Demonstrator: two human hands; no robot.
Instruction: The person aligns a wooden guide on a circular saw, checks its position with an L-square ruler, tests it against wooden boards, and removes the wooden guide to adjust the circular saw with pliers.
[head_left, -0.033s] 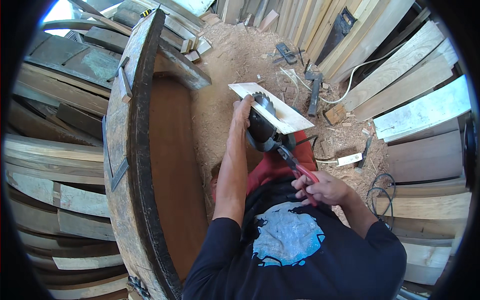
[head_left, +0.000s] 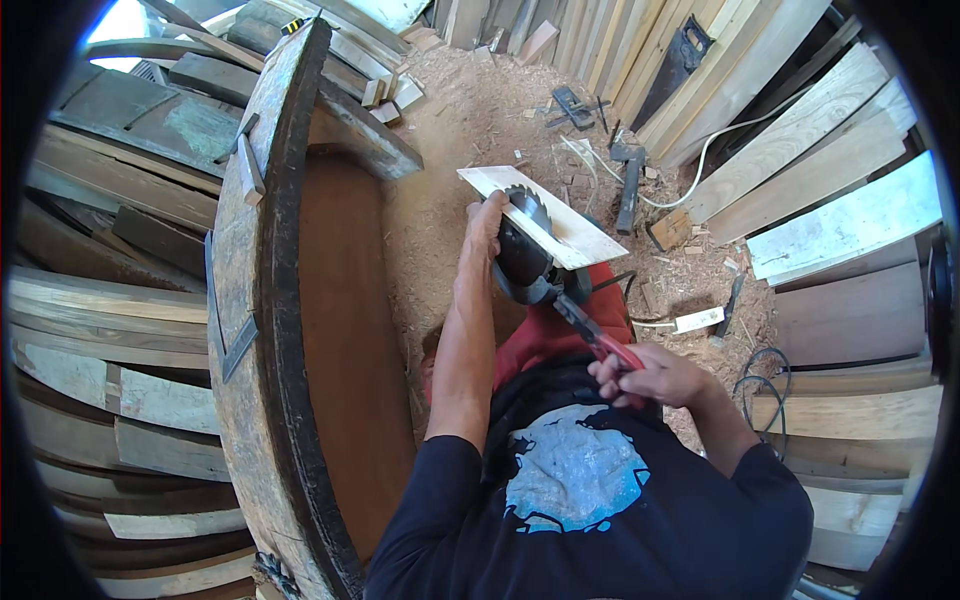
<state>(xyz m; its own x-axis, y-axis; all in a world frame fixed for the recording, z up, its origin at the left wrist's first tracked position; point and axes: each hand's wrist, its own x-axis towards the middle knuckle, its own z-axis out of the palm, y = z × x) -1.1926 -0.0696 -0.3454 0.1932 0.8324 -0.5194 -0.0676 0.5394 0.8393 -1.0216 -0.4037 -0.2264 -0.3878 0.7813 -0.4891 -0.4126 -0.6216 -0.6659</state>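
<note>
A circular saw rests tilted over my lap, its toothed blade sticking up through a pale flat base board. My left hand is closed around the saw's left side, at the board's edge and the dark housing. In my right hand are red-handled pliers, fingers wrapped about the grips. The pliers' jaws meet the saw near its lower middle; what they grip there is too small to make out. Most of the saw's body lies hidden under the board.
Left of me runs a long worn workbench with a metal square on it. A hammer, a power strip and cords lie on the shavings-covered floor. Planks and a handsaw lean around the sides.
The pliers' handles have come together as my right hand squeezed, and the tool has turned slightly. My left hand and the circular saw look unmoved.
</note>
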